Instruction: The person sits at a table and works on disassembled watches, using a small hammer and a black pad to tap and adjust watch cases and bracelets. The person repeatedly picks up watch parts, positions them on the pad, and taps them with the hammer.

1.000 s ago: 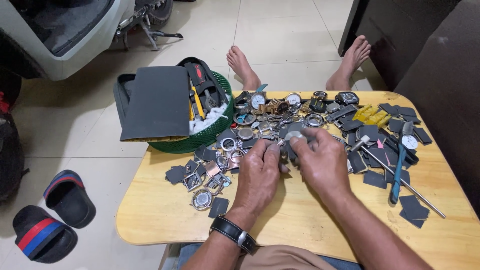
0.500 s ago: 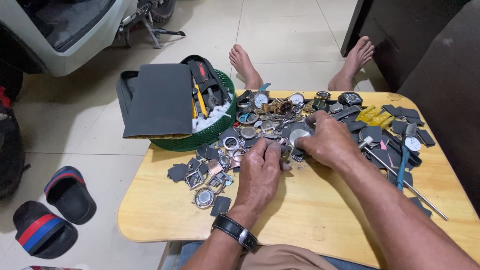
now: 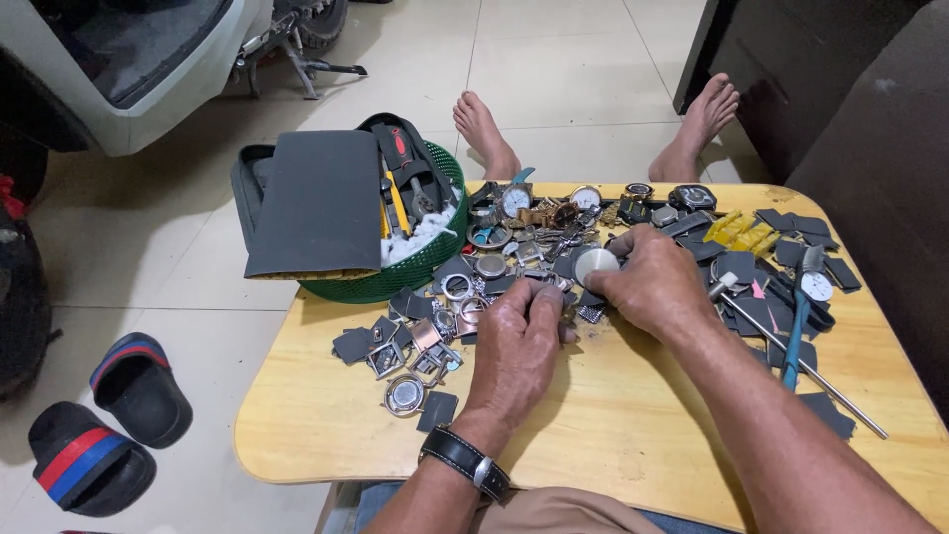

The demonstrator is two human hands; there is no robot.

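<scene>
Silver round metal watch case back (image 3: 596, 264), pinched in right hand (image 3: 654, 287) fingers above the pale wooden counter (image 3: 613, 415). Left hand (image 3: 517, 354) fingers curled on scattered watch parts (image 3: 435, 321); grip unclear. Green woven basket (image 3: 415, 267) beyond.

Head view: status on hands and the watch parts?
Left hand knuckles-down at the watch parts pile. Right hand pinches a round metal case back. Nothing blocks either hand.

**Around the low wooden table**

A green basket (image 3: 415, 272) holds a dark folded pouch (image 3: 311, 203) and tools. Two striped sandals (image 3: 104, 425) lie on the tiled floor (image 3: 554, 59). A blue-handled tool (image 3: 794, 341) rests near yellow pieces (image 3: 741, 232).
</scene>
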